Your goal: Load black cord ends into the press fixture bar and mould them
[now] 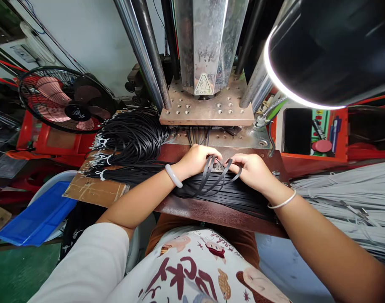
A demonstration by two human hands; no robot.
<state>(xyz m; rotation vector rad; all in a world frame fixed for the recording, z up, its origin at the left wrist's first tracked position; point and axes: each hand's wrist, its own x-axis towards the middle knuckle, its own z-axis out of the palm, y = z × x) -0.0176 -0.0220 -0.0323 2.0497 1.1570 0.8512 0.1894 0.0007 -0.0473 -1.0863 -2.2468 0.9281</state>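
Note:
My left hand (pixel 199 160) is closed in a pinch around the end of black flat cables (pixel 207 179), just in front of the press. Opposite it, a short gap away, my right hand (pixel 249 169) pinches looped strands of the same kind. Between and below the fingertips sits a small metal piece (pixel 216 167), partly covered by the loops. More black cables lie side by side across the brown tabletop (pixel 192 206) under both hands. The exact cable ends are hidden by my fingers.
The press's drilled metal plate (pixel 208 111) hangs right behind my hands. Tied black cable bundles (pixel 132 134) lie on cardboard (pixel 96 185) at left, near a fan (pixel 67 101). Grey cables (pixel 343 202) lie at right. A lamp (pixel 331 54) overhangs the right; a red tray (pixel 312 162) stands below.

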